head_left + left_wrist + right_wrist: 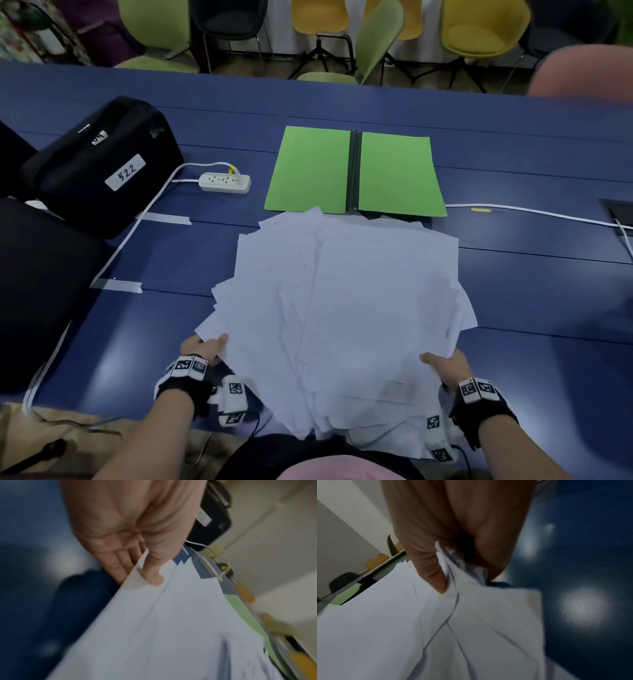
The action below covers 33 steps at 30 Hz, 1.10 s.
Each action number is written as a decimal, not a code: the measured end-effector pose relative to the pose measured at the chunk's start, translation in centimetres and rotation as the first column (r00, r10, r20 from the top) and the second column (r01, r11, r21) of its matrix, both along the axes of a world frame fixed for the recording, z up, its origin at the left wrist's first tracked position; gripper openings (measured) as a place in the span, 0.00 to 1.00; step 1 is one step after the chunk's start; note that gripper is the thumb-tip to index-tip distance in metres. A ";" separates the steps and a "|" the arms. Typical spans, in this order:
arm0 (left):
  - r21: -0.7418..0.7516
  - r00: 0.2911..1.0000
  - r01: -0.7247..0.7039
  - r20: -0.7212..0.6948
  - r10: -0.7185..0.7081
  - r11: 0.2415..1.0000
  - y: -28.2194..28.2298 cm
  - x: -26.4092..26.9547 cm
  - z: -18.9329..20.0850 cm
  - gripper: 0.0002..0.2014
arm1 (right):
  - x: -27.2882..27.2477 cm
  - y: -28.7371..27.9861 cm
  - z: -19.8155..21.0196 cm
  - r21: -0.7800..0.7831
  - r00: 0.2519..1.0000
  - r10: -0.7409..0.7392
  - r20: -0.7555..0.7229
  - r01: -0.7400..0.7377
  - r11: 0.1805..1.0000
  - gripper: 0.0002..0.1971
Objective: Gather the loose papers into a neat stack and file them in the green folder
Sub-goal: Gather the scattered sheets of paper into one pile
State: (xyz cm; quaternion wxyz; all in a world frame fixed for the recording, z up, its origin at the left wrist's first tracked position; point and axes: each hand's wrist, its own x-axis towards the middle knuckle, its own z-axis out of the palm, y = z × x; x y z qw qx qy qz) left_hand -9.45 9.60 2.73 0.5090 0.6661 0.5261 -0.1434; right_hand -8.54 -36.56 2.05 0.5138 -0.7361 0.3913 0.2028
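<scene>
Both hands have the papers [346, 301] now, left hand [203, 347] pinching the near-left corner, right hand [445, 365] gripping the bunched near-right edge. They're badly fanned, so tapping the edges square on the table [513, 308] looks wise. The green folder [356, 171] lies open just beyond the pile.

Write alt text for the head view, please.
Both hands, left hand and right hand, grip the near corners of a messy pile of white papers on a blue table; an open green folder lies just beyond.
</scene>
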 end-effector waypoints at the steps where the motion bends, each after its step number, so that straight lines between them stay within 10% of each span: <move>1: 0.026 0.999 -0.034 -0.009 0.034 0.999 -0.7 -0.1 0.4 0.14 | -0.1 0.2 0.0 0.010 1.000 0.013 0.006 -0.013 1.000 0.25; 10: -0.132 0.992 -0.012 0.125 0.028 0.991 -7.7 3.0 3.0 0.54 | -1.4 1.3 0.2 0.140 0.993 -0.026 0.111 0.011 0.990 0.21; 18: 0.079 0.987 -0.116 0.124 0.106 0.990 -5.7 0.8 2.6 0.18 | -1.3 1.6 0.8 0.226 0.986 -0.027 0.164 -0.011 0.974 0.21; 28: 0.078 0.953 0.302 -0.010 -0.302 0.950 -7.7 4.2 3.3 0.11 | -0.9 2.8 1.2 0.288 0.999 -0.003 0.050 -0.011 0.958 0.24; 33: -0.064 0.998 0.051 0.050 -0.048 0.997 -6.5 3.7 1.9 0.27 | -1.2 1.3 1.2 0.406 0.989 0.121 0.083 -0.144 0.902 0.55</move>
